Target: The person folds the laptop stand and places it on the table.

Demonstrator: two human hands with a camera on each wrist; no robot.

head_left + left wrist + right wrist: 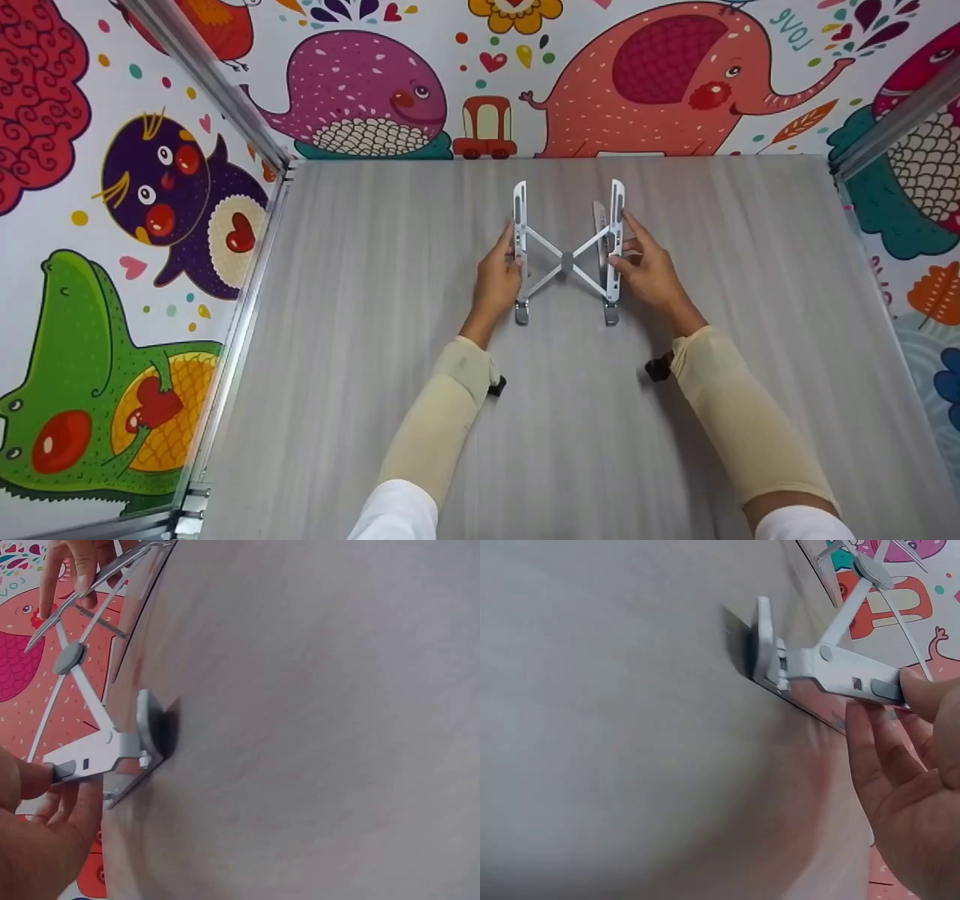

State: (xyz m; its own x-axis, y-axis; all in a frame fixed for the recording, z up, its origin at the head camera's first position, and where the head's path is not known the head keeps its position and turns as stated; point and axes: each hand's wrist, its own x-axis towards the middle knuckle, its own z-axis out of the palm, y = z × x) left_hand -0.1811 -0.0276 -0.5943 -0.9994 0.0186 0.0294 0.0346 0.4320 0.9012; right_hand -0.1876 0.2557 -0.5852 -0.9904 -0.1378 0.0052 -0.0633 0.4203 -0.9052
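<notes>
A silver folding laptop stand (568, 261) stands spread on the table, its two side rails joined by crossed bars and a grey round hub (69, 658). My left hand (496, 283) holds the left rail, thumb (34, 780) on its upper face and fingers beneath. On the opposite side, my right hand (654, 277) grips the right rail the same way, its thumb pressed near a grey pad (887, 691). Small grey lips (522, 313) stick up at the near ends of both rails. Lower legs of the stand reach down to the tabletop.
The wood-grain table (360, 360) is bounded by metal frame bars (232, 375) at the left. Walls printed with cartoon animals, among them a coral elephant (585, 90), rise at the back and sides. Beige sleeves (739, 412) and black wrist cameras (658, 367) are on both forearms.
</notes>
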